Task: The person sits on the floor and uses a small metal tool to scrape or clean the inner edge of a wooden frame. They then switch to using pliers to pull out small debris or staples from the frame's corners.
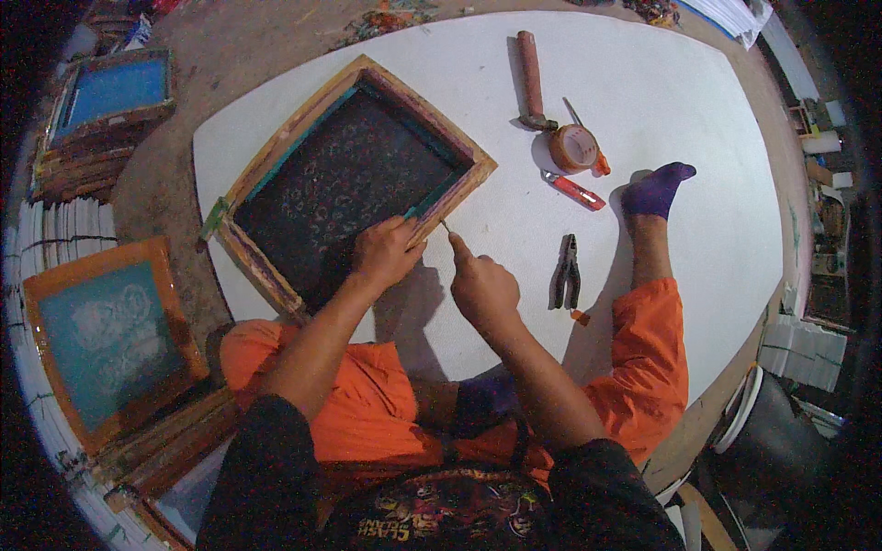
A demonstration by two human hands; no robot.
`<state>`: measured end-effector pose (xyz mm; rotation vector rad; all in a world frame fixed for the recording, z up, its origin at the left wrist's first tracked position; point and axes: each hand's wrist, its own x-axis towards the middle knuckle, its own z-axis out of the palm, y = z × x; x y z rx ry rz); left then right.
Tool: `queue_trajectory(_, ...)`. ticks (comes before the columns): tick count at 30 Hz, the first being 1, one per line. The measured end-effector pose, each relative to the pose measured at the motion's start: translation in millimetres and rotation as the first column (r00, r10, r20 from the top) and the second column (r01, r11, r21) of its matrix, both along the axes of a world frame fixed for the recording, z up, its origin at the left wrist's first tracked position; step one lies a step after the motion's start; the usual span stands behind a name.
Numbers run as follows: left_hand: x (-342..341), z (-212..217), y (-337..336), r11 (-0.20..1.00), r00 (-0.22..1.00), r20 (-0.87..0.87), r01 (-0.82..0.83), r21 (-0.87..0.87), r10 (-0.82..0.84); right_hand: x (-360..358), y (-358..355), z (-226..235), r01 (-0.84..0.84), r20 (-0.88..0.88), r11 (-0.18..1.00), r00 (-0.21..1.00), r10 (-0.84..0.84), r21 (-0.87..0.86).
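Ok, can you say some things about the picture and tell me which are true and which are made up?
1. The left hand rests on the wooden screen frame. True.
2. The pliers are in the right hand. False: they lie on the white sheet, and the hand pinches a small thin tool.
3. The sock is purple. True.
4. The tape roll sits on the frame. False: it is on the sheet by the hammer.
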<state>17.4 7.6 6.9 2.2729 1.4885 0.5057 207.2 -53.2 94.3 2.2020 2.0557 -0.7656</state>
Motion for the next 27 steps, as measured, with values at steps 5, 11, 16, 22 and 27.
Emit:
queue_trajectory(5,1,2,1,0.996,0.999,-0.016,0.028,-0.083,-0.029,-12,4,-6,0.027,-0.072,1.000,0.997,-0.027,0.006)
queue_trajectory(11,1,-10,5,0.997,0.997,0.057,0.061,-0.043,-0.059,-2,8,-9,0.047,-0.190,0.990,0.979,-0.072,-0.134)
queue_trajectory(16,-1,-14,6,0.998,0.997,0.044,0.061,0.030,-0.062,-3,3,-21,0.184,-0.421,0.977,0.881,-0.214,-0.110)
queue_trajectory(22,3,-6,5,0.999,0.994,0.096,0.044,-0.015,-0.043,2,-10,-64,0.303,-0.655,0.952,0.725,-0.212,0.028)
queue_trajectory(27,0,-8,5,0.996,0.999,0.024,0.036,-0.079,-0.034,-21,-3,-7,0.085,-0.031,0.987,0.995,-0.090,-0.134)
